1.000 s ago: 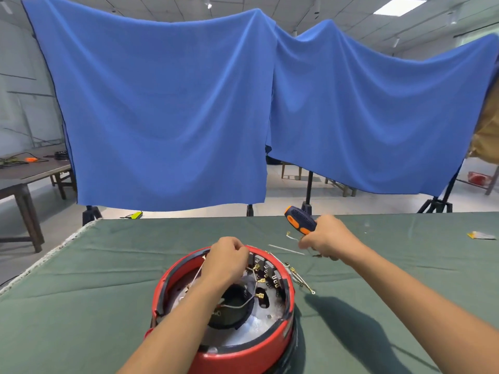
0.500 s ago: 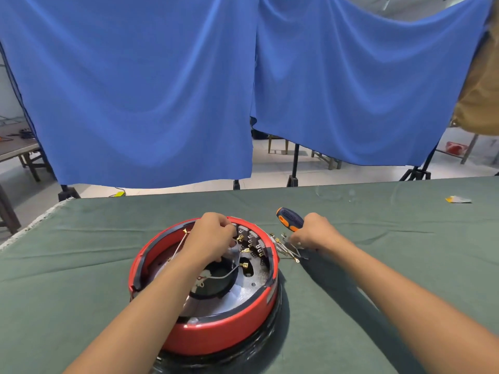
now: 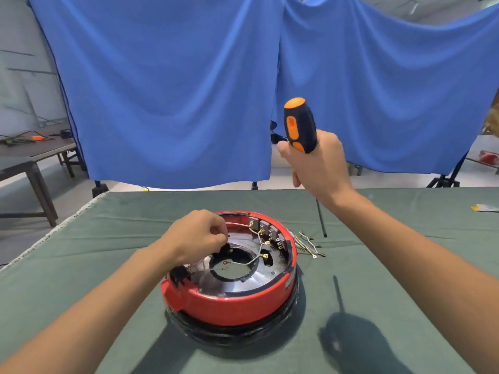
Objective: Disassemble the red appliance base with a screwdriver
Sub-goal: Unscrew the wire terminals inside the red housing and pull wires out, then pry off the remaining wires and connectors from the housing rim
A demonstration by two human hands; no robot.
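Observation:
The round red appliance base (image 3: pixel 237 303) lies open side up on the green-covered table (image 3: pixel 81 265), with a metal plate, white wires and brass terminals showing inside. My left hand (image 3: pixel 197 237) reaches over its far left rim and pinches something small at a white wire. Above and to the right of the base, my right hand (image 3: pixel 316 163) grips the black and orange screwdriver (image 3: pixel 299 125) upright. The shaft points down and its tip hangs just above the cloth.
A small heap of loose wires with brass terminals (image 3: pixel 307 244) lies on the cloth right of the base. A yellow scrap (image 3: pixel 483 208) sits at the far right edge. Blue drapes (image 3: pixel 175 90) hang behind the table. A dark side table (image 3: pixel 24 157) stands at the left.
My right hand has lifted the screwdriver from near the loose wires on the cloth up to an upright hold in the air. My left hand stays at the wire inside the base.

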